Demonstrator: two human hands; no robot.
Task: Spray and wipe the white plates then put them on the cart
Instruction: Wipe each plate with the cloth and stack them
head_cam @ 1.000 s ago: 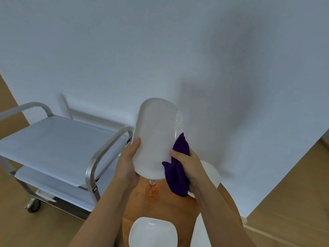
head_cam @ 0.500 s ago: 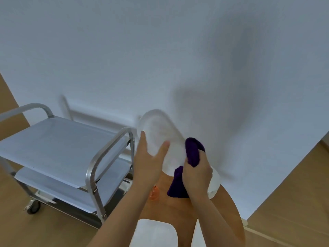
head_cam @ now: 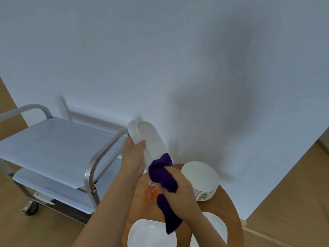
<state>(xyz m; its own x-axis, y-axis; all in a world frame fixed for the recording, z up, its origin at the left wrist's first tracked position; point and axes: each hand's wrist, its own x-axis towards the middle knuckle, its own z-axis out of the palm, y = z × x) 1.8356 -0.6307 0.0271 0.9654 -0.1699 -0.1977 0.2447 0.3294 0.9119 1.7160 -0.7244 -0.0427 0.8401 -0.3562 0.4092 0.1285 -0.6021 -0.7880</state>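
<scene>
**Wiping the oval plate, cart still to come**

The left hand (head_cam: pixel 132 157) grips the white oval plate (head_cam: pixel 148 139) by its edge, tilted above the round wooden counter (head_cam: pixel 229 207). The right hand (head_cam: pixel 179 189) is clenched on a purple cloth (head_cam: pixel 162 175) pressed to the plate's lower end. The wiping step looks under way; next, the plate needs carrying left onto the steel cart (head_cam: pixel 53 145), its top shelf bare.
</scene>
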